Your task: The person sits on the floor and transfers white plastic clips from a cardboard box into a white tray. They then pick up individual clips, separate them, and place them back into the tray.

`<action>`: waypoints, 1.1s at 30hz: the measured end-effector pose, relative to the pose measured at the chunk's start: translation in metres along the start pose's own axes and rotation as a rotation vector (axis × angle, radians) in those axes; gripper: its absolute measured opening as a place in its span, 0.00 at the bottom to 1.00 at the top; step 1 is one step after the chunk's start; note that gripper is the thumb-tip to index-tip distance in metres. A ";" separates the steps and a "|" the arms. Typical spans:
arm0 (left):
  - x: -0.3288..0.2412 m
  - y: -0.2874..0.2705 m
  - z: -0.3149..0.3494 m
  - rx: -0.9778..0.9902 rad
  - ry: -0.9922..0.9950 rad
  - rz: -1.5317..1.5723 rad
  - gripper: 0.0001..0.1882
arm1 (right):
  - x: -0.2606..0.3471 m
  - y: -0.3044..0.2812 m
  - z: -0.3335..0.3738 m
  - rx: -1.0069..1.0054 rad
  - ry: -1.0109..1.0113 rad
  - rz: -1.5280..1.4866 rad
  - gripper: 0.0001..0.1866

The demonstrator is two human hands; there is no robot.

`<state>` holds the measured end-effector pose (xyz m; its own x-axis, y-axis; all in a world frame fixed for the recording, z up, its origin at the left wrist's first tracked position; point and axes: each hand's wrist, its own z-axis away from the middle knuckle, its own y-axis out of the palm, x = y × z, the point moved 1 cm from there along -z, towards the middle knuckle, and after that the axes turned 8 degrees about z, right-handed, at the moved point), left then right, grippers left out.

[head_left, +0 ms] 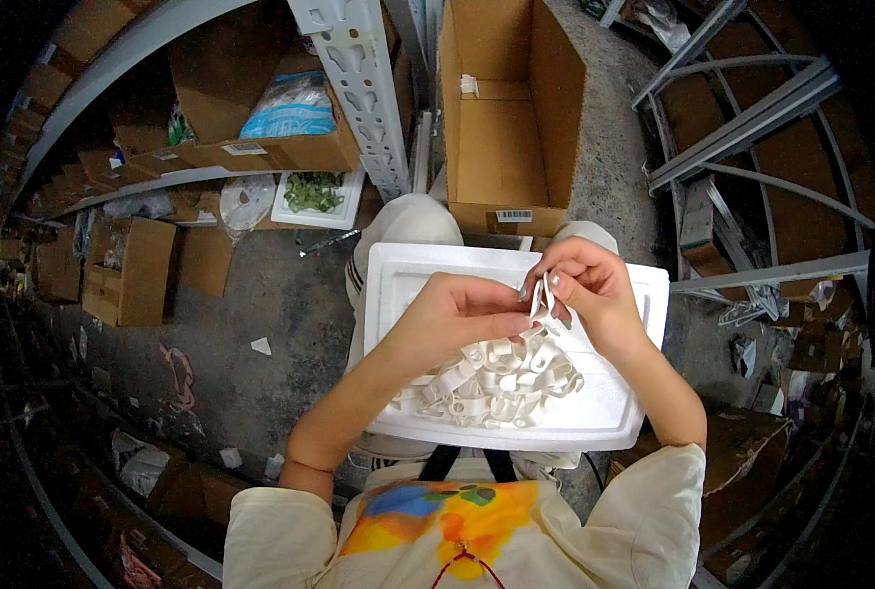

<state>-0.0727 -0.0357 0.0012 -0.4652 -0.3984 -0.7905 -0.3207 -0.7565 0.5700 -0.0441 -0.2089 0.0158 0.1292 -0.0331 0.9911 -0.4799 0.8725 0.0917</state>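
On my lap rests a white foam tray (pixel 398 270) with a raised rim. A heap of small white curved plastic clips (pixel 501 383) lies in its near half. Above the heap, both hands meet over the tray. My left hand (pixel 462 314) pinches the lower part of a white plastic clip (pixel 543 297) between thumb and fingers. My right hand (pixel 593 290) grips the same clip from above, thumb pressed to its side. Fingers partly cover the clip, so its full shape is hidden.
An open cardboard box (pixel 496 147) stands on the floor just beyond my knees. At the far left, a white tray (pixel 280 211) of green pieces sits by a shelf upright (pixel 364 98). Metal racks (pixel 771 118) with cartons line the right side. A small carton (pixel 128 270) stands on the left.
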 end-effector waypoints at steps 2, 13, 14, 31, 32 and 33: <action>0.001 0.001 0.000 -0.048 0.029 -0.022 0.11 | 0.000 0.002 0.001 -0.040 -0.026 0.003 0.08; 0.001 0.002 0.002 -0.080 0.058 0.018 0.11 | -0.006 -0.005 0.000 0.029 -0.041 -0.052 0.09; 0.001 0.002 0.002 -0.078 0.030 0.045 0.11 | -0.006 -0.006 0.000 0.048 -0.025 -0.084 0.09; 0.004 0.006 0.004 -0.082 0.058 -0.007 0.12 | -0.008 -0.009 0.002 0.006 0.185 -0.206 0.06; 0.004 0.007 0.005 -0.106 0.057 -0.010 0.12 | -0.008 -0.008 0.002 0.015 0.179 -0.218 0.07; 0.005 0.008 0.006 -0.130 0.057 -0.012 0.13 | -0.008 -0.007 0.003 0.015 0.169 -0.219 0.07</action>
<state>-0.0824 -0.0403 0.0032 -0.4134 -0.4146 -0.8107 -0.2148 -0.8208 0.5293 -0.0440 -0.2160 0.0078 0.3737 -0.1369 0.9174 -0.4375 0.8461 0.3045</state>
